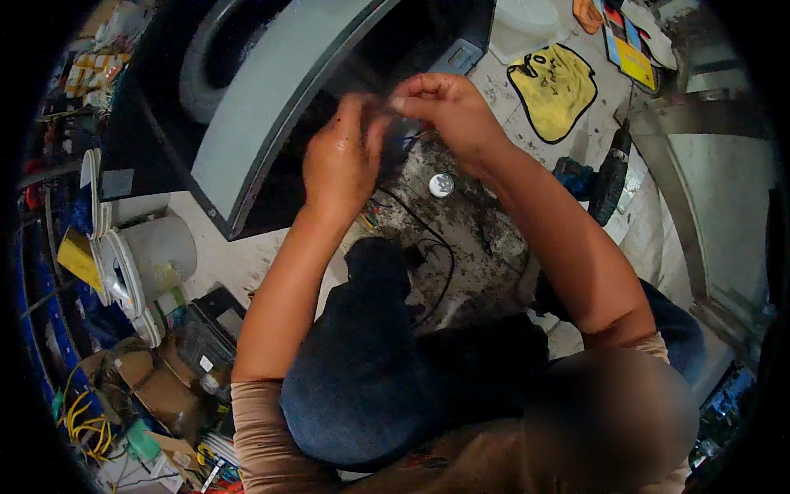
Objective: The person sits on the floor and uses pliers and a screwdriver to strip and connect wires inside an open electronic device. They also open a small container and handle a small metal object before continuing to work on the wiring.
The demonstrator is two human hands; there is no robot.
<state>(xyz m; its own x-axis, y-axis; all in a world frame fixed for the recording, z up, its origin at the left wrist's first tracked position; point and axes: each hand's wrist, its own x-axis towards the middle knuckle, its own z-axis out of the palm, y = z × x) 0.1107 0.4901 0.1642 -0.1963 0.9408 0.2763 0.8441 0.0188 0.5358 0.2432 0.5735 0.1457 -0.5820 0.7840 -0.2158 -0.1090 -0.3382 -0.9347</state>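
In front of the opening of a large dark cabinet with a broad grey front panel (271,107), my two hands meet. My left hand (341,160) is raised beside the panel's edge, fingers bent and drawn together. Opposite it, my right hand (451,111) has its thumb and forefinger in a pinch, the tips almost touching the left fingers. Whatever lies between the fingertips is too small and blurred to name. Below the hands, a small round white-and-silver lid or tin (441,185) rests on the stained floor. A black cable (436,235) curves beside it.
To the right lie a yellow cloth with black edging (553,90) and a dark cordless drill (611,177). White buckets (160,255) stand at left, above cardboard boxes (156,379) and tangled yellow wires (86,428). My bent knee (354,387) is close below.
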